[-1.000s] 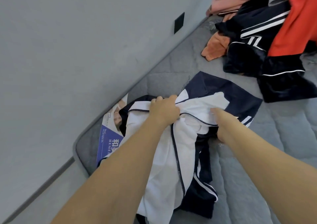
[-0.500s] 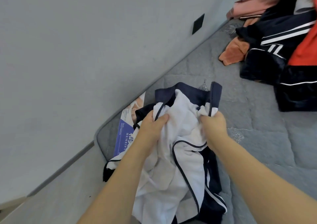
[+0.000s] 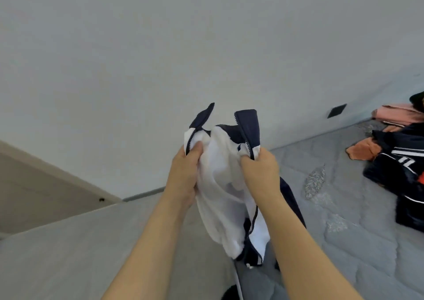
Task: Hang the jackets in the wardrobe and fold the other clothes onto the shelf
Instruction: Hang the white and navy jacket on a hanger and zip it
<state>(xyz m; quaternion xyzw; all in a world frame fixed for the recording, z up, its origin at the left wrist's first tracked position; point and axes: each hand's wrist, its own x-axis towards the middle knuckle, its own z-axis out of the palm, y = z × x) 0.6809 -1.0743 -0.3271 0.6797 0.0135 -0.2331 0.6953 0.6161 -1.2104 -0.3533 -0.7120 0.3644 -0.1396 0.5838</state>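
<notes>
Now both hands' fingers, left hand point(image 3: 183, 175) and right hand point(image 3: 260, 173), grip the jacket point(image 3: 220, 185), apparently lifted off the mattress point(image 3: 344, 230).

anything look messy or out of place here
Yes: the clothes pile lies unfolded in a heap on the mattress at right. The jacket, gripped by the left hand and right hand, hangs unzipped and bunched, white lining outward.

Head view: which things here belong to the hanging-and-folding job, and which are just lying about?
Job:
- navy-and-white jacket, gripped by left hand and right hand
- clothes pile on the mattress

Lying about:
- black wall plate
</notes>
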